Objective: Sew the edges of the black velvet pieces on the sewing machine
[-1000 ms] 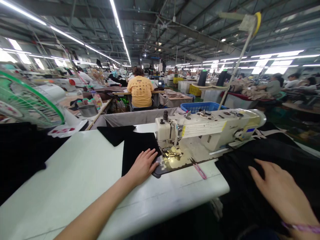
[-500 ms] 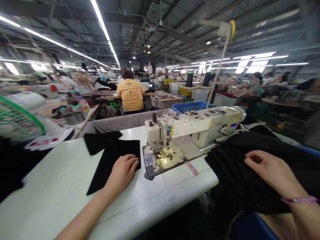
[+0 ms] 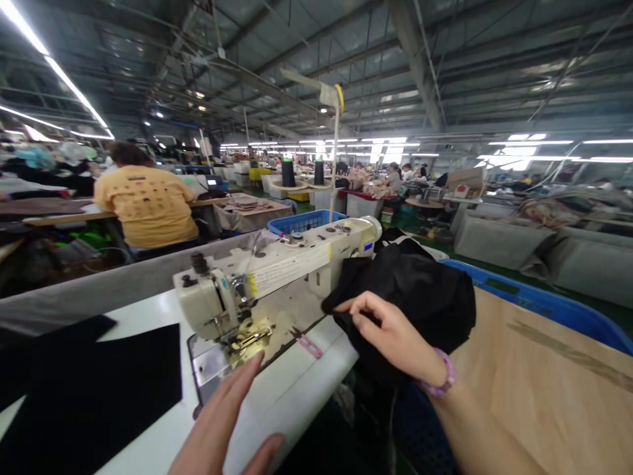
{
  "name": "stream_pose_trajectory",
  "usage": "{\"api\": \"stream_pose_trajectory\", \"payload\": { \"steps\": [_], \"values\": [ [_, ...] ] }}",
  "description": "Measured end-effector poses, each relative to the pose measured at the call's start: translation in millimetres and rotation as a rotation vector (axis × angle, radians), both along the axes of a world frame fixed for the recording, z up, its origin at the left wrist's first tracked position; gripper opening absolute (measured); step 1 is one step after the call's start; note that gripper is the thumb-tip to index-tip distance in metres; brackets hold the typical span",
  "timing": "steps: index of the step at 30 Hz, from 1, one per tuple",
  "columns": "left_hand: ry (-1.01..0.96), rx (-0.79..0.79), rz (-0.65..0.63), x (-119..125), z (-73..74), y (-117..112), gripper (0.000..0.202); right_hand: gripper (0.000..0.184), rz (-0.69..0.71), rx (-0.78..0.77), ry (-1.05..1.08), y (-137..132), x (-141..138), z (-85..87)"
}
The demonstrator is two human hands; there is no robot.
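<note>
My right hand (image 3: 390,336) pinches the edge of a bundle of black fabric (image 3: 420,297) that lies to the right of the cream sewing machine (image 3: 267,277). My left hand (image 3: 222,422) hovers flat with fingers stretched out over the front edge of the white table (image 3: 297,389), just below the machine's metal needle plate (image 3: 232,349). It holds nothing. A flat black fabric piece (image 3: 93,396) lies on the table to the left, apart from that hand.
A blue bin (image 3: 544,303) with a wooden board (image 3: 539,389) over it stands at my right. A person in a yellow shirt (image 3: 146,204) sits with their back to me at the table ahead. A thread stand (image 3: 336,138) rises behind the machine.
The view has swung right. My left hand left the flat black piece and moved to the table's front edge. My right hand took hold of the black bundle and drew it toward the machine.
</note>
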State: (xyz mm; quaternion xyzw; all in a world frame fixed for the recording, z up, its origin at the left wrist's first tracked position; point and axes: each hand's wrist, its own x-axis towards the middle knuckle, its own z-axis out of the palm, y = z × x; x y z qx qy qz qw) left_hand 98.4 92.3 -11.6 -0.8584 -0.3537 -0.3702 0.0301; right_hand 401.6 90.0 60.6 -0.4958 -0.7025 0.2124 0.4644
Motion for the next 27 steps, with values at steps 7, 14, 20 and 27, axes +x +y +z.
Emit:
{"api": "stream_pose_trajectory", "payload": {
  "steps": [7, 14, 20, 27],
  "values": [
    [-0.358, -0.164, 0.046, 23, 53.6, -27, 0.016, 0.038, 0.542, -0.442, 0.486, -26, -75, -7.4],
    [-0.708, -0.200, 0.418, -8, 87.6, -31, 0.023, 0.114, 0.565, -0.353, 0.484, -48, -90, -15.0],
    [-0.816, -0.462, 0.324, -34, 122.0, -17, 0.040, 0.028, 0.250, -0.264, 0.377, -10, -99, -5.7],
    [-0.863, -0.398, 0.244, -51, 212.5, 6, 0.047, 0.006, 0.012, 0.534, 0.289, 27, -99, 81.4]
  ]
}}
